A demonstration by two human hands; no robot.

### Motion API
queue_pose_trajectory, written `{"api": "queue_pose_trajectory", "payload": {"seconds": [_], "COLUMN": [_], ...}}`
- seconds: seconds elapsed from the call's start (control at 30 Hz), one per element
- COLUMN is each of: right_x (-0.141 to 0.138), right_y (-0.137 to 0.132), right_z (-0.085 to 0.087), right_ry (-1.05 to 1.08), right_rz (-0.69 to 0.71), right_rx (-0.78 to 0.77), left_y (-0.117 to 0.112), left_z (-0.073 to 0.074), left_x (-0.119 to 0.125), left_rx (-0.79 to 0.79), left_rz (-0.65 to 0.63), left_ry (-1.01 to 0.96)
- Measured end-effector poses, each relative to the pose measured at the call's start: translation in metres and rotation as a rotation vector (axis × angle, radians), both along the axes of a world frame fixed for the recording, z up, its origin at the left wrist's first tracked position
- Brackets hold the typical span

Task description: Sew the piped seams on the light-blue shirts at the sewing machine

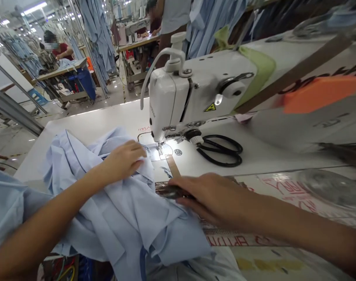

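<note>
A light blue shirt (128,210) lies bunched over the table's left front edge and hangs down toward me. On its upper part, left of the needle, my left hand (123,160) has its fingers curled into the cloth. My right hand (201,195) is closed around small dark metal thread snips (173,191), pointing left at the shirt's edge; motion blurs them. Just beyond both hands stands a white sewing machine (169,101), its lamp lighting the presser foot (160,148). Several blue cloth scraps (166,171) lie in front of the foot.
Black-handled scissors (221,150) rest under the machine arm on the white table (87,113). An orange piece (321,93) hangs at the machine's right. A round clear dish (332,187) sits at the right. Other people work at machines behind, near hanging blue garments (98,35).
</note>
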State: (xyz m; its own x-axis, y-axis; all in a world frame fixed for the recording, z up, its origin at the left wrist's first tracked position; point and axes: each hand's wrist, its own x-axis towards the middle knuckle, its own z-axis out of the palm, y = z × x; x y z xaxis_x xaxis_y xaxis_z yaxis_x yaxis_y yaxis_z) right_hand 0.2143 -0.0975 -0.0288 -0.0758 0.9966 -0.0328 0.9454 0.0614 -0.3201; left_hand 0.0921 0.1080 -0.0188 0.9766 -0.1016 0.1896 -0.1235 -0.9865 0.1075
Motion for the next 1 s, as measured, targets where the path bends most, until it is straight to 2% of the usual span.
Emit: {"api": "queue_pose_trajectory", "payload": {"seconds": [0.07,0.13,0.3,0.4,0.53,0.67,0.77,0.83,0.9,1.0], "right_x": [0.006,0.008,0.006,0.005,0.007,0.012,0.018,0.021,0.021,0.019], "right_y": [0.004,0.009,0.016,0.019,0.025,0.027,0.025,0.025,0.027,0.033], "right_z": [-0.004,-0.008,-0.011,-0.009,-0.007,-0.006,-0.007,-0.006,-0.005,-0.002], "right_ry": [-0.086,-0.174,-0.276,-0.299,-0.318,-0.307,-0.277,-0.251,-0.213,-0.160], "right_rz": [-0.053,-0.063,-0.070,-0.071,-0.091,-0.113,-0.142,-0.151,-0.146,-0.139], "right_rx": [0.012,0.044,0.122,0.140,0.134,0.086,0.067,0.066,0.053,0.019], "left_y": [-0.009,-0.014,-0.013,-0.014,-0.020,-0.022,-0.020,-0.019,-0.018,-0.016], "left_z": [0.000,-0.008,-0.028,-0.027,-0.021,-0.021,-0.027,-0.032,-0.037,-0.041], "left_x": [-0.010,-0.014,-0.013,-0.012,-0.011,-0.009,-0.008,-0.007,-0.006,-0.004], "left_rx": [0.038,0.083,-0.009,0.072,0.291,0.312,0.235,0.104,-0.130,-0.460], "left_rz": [-0.140,-0.189,-0.038,-0.047,-0.197,-0.265,-0.278,-0.270,-0.153,0.119], "left_ry": [0.032,0.007,-0.111,-0.105,-0.187,-0.191,-0.192,-0.212,-0.256,-0.271]}}
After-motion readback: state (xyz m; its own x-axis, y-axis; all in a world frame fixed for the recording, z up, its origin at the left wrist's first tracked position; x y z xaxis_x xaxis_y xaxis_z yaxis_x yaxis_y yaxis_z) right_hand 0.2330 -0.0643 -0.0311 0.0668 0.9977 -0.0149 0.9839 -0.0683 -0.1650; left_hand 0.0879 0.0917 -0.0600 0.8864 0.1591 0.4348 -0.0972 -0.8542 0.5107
